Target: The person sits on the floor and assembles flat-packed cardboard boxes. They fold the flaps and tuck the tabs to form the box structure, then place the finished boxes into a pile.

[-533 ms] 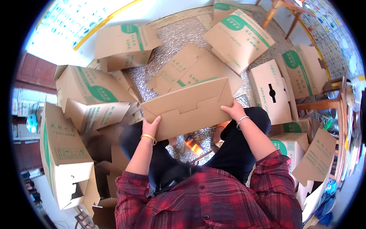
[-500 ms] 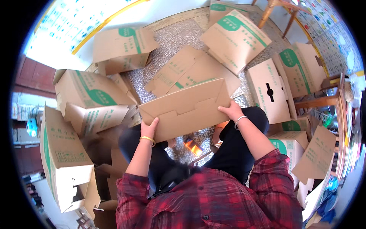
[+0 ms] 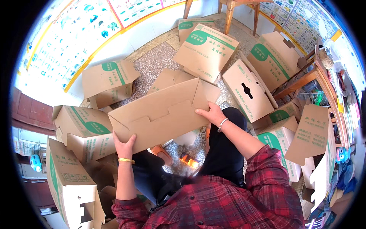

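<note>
Head view: a brown carton was tilted above the dark-trousered legs, its tabbed face showing.
Left grip: was closed on the carton's left end, thumb across that face.
Right grip: pinched its right end similarly.
Beyond: a green-printed box rested on the speckled floor, a slotted box just beside it.

Most fingers of the left hand and right hand are hidden behind the held cardboard, which also partly covers the printed cardboard beyond; the upper edge crops the wooden furniture, the lower the plaid shirt.
</note>
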A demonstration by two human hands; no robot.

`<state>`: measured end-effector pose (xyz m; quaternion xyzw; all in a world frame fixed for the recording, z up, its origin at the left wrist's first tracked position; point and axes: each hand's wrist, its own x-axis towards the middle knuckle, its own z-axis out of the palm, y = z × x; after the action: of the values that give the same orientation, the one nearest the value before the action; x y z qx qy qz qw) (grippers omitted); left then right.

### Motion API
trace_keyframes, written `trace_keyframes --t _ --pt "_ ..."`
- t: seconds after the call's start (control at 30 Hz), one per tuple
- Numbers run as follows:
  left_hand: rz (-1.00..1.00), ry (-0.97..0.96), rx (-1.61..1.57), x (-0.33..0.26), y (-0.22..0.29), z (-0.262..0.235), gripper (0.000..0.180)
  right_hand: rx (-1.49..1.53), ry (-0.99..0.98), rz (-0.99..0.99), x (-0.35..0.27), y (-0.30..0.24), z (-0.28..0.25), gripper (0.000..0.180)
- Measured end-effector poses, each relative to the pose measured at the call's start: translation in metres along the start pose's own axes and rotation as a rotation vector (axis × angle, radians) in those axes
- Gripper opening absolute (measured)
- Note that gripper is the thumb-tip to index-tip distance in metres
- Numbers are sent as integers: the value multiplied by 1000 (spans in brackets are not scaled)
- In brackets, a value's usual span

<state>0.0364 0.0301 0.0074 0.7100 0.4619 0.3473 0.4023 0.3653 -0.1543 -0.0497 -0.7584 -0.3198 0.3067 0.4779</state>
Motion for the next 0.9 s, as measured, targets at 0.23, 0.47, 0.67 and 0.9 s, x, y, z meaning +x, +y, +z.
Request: trace_keyframes --t 0.23,0.47,0.67,0.9 --pt "188 58 -110 33 89 8 88 68 292 -330 -8 -86 -76 65" --pt "479 -94 -463 55 205 56 68 180 689 -690 -66 -147 -173 52" --pt "454 -318 -623 75 269 142 75 208 981 -732 -109 -144 -231 53" --pt "564 -611 -638 108 311 244 75 61 1303 -486 -114 -95 -259 52"
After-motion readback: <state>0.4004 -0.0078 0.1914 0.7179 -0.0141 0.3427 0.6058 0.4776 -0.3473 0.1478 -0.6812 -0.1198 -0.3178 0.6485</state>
